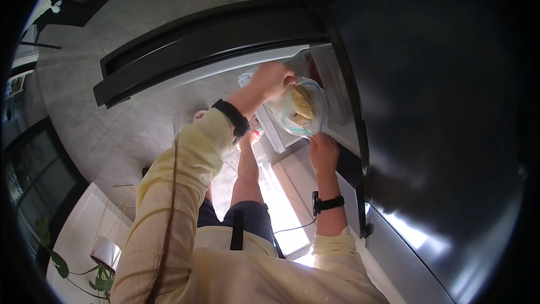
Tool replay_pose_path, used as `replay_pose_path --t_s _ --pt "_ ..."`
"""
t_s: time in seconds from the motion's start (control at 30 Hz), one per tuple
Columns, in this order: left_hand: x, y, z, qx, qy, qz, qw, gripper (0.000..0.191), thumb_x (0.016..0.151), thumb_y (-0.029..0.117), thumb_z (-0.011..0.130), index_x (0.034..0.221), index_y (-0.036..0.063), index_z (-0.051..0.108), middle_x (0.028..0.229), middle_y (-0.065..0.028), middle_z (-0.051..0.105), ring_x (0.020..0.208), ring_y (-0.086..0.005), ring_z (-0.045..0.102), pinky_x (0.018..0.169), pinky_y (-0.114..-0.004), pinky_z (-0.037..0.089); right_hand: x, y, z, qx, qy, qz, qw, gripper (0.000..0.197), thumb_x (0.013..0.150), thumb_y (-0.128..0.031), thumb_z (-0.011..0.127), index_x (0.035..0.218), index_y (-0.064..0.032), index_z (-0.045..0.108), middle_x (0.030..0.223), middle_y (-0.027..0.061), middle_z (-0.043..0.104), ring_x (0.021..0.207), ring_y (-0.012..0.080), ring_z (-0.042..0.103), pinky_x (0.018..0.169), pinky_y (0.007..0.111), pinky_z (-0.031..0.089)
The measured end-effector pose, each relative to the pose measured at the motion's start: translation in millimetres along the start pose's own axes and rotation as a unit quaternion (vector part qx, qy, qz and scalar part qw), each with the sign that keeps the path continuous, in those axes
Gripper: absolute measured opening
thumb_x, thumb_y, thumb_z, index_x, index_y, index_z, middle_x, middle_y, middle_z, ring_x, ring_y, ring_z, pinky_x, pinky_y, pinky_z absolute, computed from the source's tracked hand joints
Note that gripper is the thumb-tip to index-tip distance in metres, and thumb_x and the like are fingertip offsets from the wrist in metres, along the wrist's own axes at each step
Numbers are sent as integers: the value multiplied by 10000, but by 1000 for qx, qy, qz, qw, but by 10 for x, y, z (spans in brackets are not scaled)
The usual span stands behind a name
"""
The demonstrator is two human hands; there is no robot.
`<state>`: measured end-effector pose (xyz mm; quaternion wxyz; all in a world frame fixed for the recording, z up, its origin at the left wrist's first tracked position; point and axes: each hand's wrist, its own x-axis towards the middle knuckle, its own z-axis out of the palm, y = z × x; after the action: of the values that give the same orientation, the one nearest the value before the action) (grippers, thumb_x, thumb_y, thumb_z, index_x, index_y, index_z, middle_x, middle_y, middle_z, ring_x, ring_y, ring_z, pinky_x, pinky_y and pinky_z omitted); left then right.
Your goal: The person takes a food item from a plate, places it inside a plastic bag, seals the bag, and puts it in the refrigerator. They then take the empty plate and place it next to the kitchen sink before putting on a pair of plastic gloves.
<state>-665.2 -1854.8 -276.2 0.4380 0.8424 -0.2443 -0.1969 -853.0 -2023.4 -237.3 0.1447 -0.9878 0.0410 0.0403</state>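
A clear plastic zip bag [284,112] with a green and a blue seal line hangs between my hands, its mouth spread apart. Inside it lie a few yellowish pieces of food [302,102]. My left hand [271,79] pinches the far edge of the bag's mouth, with the arm reaching across from the left. On the near edge, my right hand [324,152] holds the opposite side of the mouth between thumb and fingers. The bag is above an open pull-out drawer [270,128] of what looks like a fridge or freezer.
The dark drawer front or door [211,38] juts out to the left. A tall glossy dark panel [426,93] stands at right. Grey floor tiles [114,126] lie below, with my legs and feet near the drawer. A potted plant [105,251] in a wire stand is at lower left.
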Motion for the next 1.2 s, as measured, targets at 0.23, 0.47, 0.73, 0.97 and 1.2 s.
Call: replay_pose_path --t_s 0.23,0.47,0.73,0.97,1.2 --pt "-225 451 -344 -160 46 49 985 85 779 91 612 809 15 638 681 -94 619 577 -154 618 531 -251 472 -200 -258 -532 -22 67 -92 993 83 728 -80 579 696 -63 504 615 117 471 594 309 482 542 400 381" --pt "-629 831 -784 -211 34 98 972 69 768 62 616 806 8 637 654 -87 604 580 -161 617 527 -249 472 -412 -590 -1217 31 74 -226 971 57 658 -41 575 704 -43 541 607 100 440 524 283 448 487 381 347" --pt "-1893 1234 -1516 -223 93 -37 970 102 802 90 601 777 -6 623 613 -61 592 553 -112 569 514 -240 451 -444 -988 -1864 125 75 -394 907 109 700 -111 650 701 -74 548 568 53 434 476 226 431 452 329 326" --pt "-3027 1538 -2378 -315 229 -156 908 120 824 48 557 753 -30 614 605 -43 588 551 -86 558 526 -223 463 -246 -1943 -2222 200 68 -507 836 172 693 -190 685 643 -84 560 514 35 401 454 213 404 432 303 315" --pt "-3748 1209 -3458 -333 330 -146 871 119 821 70 578 769 -29 620 624 -46 598 553 -83 570 509 -218 473 223 -3431 -2230 258 88 -547 792 157 657 -118 674 571 -64 554 531 48 467 458 211 419 434 301 319"
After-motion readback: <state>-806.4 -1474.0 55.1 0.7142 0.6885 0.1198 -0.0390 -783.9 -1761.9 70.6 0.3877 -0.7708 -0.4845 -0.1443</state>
